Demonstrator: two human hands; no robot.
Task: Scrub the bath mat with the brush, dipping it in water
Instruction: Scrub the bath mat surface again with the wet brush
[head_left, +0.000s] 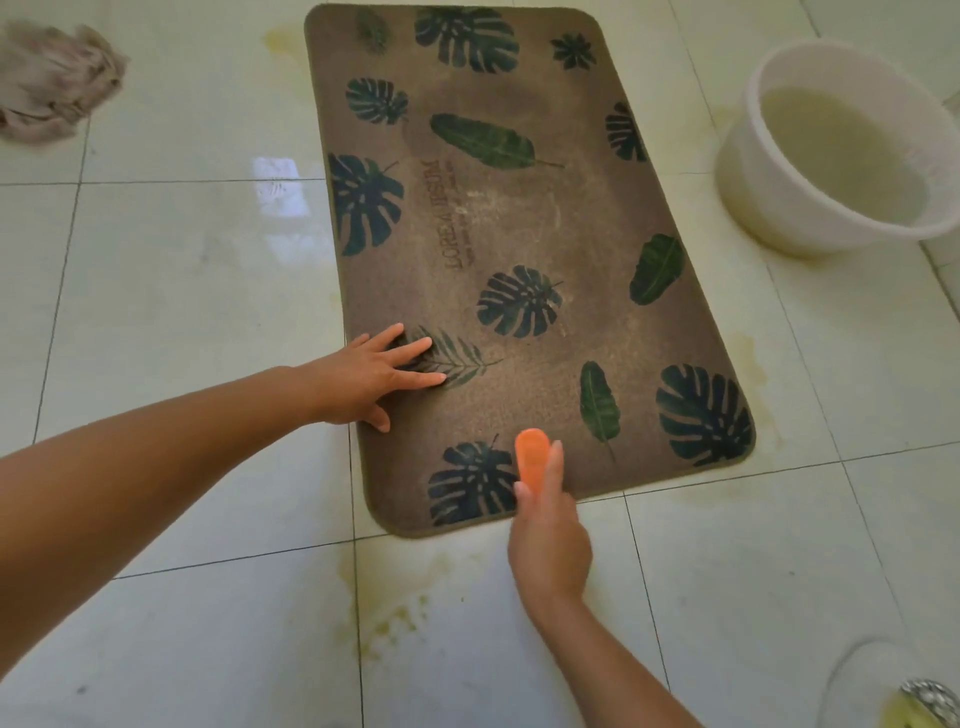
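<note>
My left hand lies flat with fingers spread, pinning the bath mat to the wet tiles; my right hand closes round the orange brush at its near edge. Short firm strokes work best, dipping in the basin nearby.

We reach both bare arms forward. Our left hand lies flat, palm down, fingers spread and thumb splayed. Our right hand is curled closed in a grip, wrist straight, knuckles upward.
</note>
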